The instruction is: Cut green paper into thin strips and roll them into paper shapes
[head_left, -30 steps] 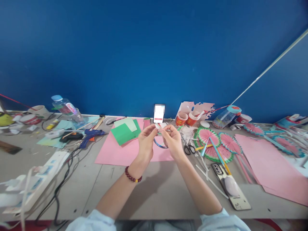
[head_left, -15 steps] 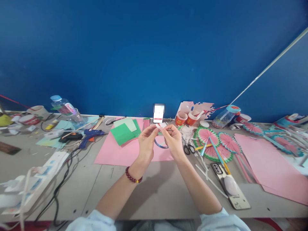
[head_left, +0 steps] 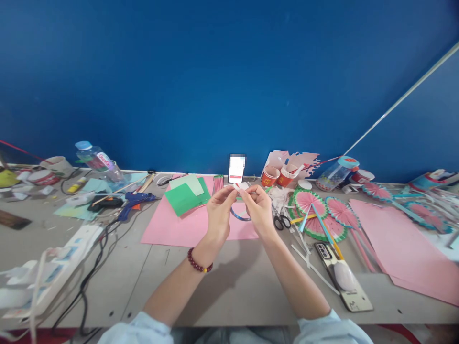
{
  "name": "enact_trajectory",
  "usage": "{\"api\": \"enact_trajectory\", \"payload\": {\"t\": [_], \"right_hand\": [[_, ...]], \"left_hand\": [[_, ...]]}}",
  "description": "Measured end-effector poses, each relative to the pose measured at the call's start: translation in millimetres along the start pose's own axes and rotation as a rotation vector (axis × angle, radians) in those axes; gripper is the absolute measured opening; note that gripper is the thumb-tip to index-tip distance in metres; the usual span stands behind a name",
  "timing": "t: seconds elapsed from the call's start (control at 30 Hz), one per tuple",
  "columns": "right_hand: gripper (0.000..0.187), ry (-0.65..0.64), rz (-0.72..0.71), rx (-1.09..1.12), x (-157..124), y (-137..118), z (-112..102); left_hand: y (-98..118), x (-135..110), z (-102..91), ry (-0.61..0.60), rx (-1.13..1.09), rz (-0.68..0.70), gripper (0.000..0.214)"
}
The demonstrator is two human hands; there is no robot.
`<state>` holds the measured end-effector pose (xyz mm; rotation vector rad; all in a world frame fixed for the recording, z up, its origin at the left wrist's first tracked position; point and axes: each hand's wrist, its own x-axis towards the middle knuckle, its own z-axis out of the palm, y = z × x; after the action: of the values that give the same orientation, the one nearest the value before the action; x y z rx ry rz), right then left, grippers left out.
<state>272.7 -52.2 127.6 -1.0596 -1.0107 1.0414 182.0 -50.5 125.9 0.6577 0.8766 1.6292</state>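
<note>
Close together over the pink sheet (head_left: 168,224), my left hand (head_left: 219,210) and my right hand (head_left: 258,210) both pinch a small white strip (head_left: 241,185) between thumbs and fingertips. Fingers hide much of the strip, so what it is made of is unclear. A blue ring-shaped thing (head_left: 239,218) shows between my wrists, its upper part hidden; whether a hand touches it I cannot tell. To the left, green paper sheets (head_left: 182,199) lie on the pink one. Black-handled scissors (head_left: 282,221) rest just right of my right hand.
A lit phone (head_left: 235,171) stands against the blue wall. Red paper cups (head_left: 270,177) and watermelon-patterned paper fans (head_left: 309,203) are on the right, with another phone (head_left: 346,279) nearer. A blue glue gun (head_left: 134,203), bottle (head_left: 96,160) and power strip (head_left: 64,267) occupy the left.
Almost nothing differs. The white strip shows slightly more above my fingertips, and both hands keep their pinch in the same place.
</note>
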Motion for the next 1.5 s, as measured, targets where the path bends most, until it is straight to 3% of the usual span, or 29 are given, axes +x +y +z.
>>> {"api": "enact_trajectory", "payload": {"t": [0.57, 0.93, 1.23, 1.5], "right_hand": [[0.032, -0.012, -0.013, -0.020, -1, -1, 0], [0.032, -0.019, -0.026, -0.012, -2, -2, 1], [0.029, -0.031, -0.049, -0.137, -5, -4, -1], [0.023, -0.127, -0.139, -0.251, -13, -16, -6]], "left_hand": [[2, -1, 0.0, -0.010, 0.003, 0.000, 0.024], [3, 3, -0.6, -0.001, -0.048, -0.132, 0.024], [5, 4, -1.2, -0.009, -0.058, -0.120, 0.025], [1, 15, -9.0, 0.033, -0.020, -0.116, 0.028]]}}
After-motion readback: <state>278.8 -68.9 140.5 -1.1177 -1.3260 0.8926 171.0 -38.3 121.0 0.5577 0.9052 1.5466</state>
